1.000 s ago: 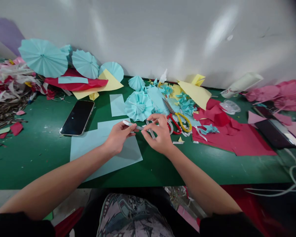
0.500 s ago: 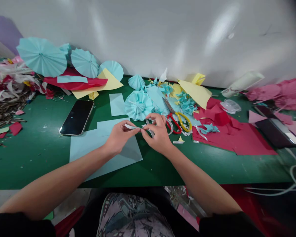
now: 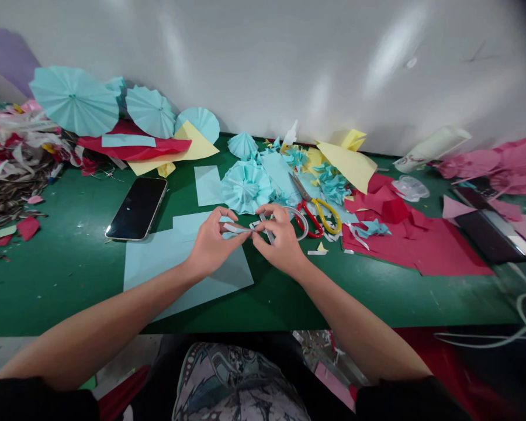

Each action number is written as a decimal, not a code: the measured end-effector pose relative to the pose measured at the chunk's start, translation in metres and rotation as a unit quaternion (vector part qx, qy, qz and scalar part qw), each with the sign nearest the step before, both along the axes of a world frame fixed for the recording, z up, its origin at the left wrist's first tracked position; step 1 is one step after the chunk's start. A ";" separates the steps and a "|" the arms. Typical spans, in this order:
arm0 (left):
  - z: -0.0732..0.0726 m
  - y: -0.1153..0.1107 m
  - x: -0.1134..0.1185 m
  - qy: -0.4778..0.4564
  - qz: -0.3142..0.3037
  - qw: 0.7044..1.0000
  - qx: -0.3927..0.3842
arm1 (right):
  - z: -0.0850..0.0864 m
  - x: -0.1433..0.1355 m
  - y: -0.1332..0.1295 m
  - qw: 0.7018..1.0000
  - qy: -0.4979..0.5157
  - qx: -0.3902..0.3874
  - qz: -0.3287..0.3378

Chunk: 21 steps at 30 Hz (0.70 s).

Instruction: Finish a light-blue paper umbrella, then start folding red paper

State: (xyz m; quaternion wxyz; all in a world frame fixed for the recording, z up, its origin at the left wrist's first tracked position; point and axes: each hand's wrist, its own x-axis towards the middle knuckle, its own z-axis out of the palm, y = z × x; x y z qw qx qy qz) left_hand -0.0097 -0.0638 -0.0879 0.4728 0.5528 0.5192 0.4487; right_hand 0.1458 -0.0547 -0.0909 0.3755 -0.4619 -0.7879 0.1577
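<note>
Pinching between thumb and finger, the left hand is gripping a thin pale strip, and the right hand is pressing its own fingertips together on the right end! That strip is lying between the 2 hands, over the blue sheet on the green table. It's looking feather-light and bendy, probably prone to creasing, maybe tearing, so I'm favouring a soft hold near each of its 2 ends. Slipperiness? I'm not managing to judge that from its surface. A white ring is sitting right by the right hand; whether any fingers are hooking it, I'm not able to tell. Scissors are resting just beyond.
</note>
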 end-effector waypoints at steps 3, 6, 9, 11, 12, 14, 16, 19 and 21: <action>-0.001 0.000 0.000 -0.016 0.002 1.000 0.006 | -0.001 -0.001 0.000 1.000 0.013 -0.002 0.001; -0.004 0.001 0.001 -0.034 0.001 0.999 -0.011 | -0.001 -0.001 -0.001 1.000 0.016 0.001 0.003; -0.005 0.003 0.001 -0.066 -0.003 0.997 -0.045 | 0.000 0.001 -0.001 1.000 0.015 0.017 0.014; -0.006 0.004 0.001 -0.095 -0.006 0.993 -0.067 | 0.001 0.002 -0.001 0.999 0.016 0.023 0.022; -0.006 0.004 0.001 -0.111 -0.008 0.991 -0.076 | 0.002 0.002 -0.001 0.999 0.016 0.025 0.025; -0.006 0.005 0.001 -0.142 -0.012 0.986 -0.092 | 0.003 0.003 -0.001 0.999 0.018 0.023 0.028; -0.006 0.005 0.002 -0.168 -0.015 0.980 -0.105 | 0.003 0.003 -0.001 0.999 0.021 0.020 0.031; -0.006 0.006 0.002 -0.189 -0.012 0.975 -0.116 | 0.004 0.003 0.000 0.999 0.023 0.012 0.033; -0.006 0.006 0.002 -0.194 -0.008 0.974 -0.116 | 0.004 0.003 -0.001 0.999 0.023 0.008 0.035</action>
